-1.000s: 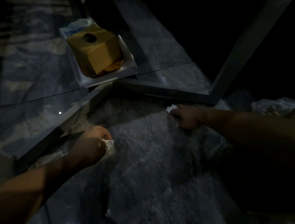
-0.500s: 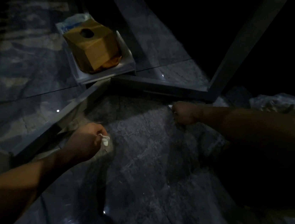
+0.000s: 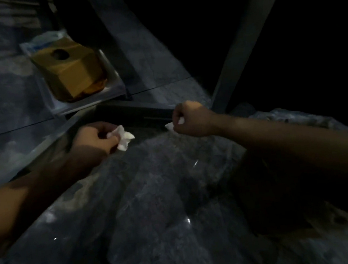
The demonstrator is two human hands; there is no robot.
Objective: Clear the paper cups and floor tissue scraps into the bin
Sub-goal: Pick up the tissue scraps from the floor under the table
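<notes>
Your left hand (image 3: 95,139) is closed on a white tissue scrap (image 3: 123,137); your right hand (image 3: 191,118) pinches smaller tissue bits (image 3: 170,126), both just above the dark marble floor (image 3: 155,200). Tighten your fists so no piece drops. The table frame (image 3: 135,112) lies just beyond your knuckles; open floor is near you. The crinkled plastic (image 3: 294,117) at right may be the bin liner.

Both hands (image 3: 95,139) (image 3: 191,118) fisted, arms outstretched.

Head-worn, looking forward and steeply down from close above the dark marble floor (image 3: 146,201), tissue box (image 3: 71,72) beyond, upper left.
</notes>
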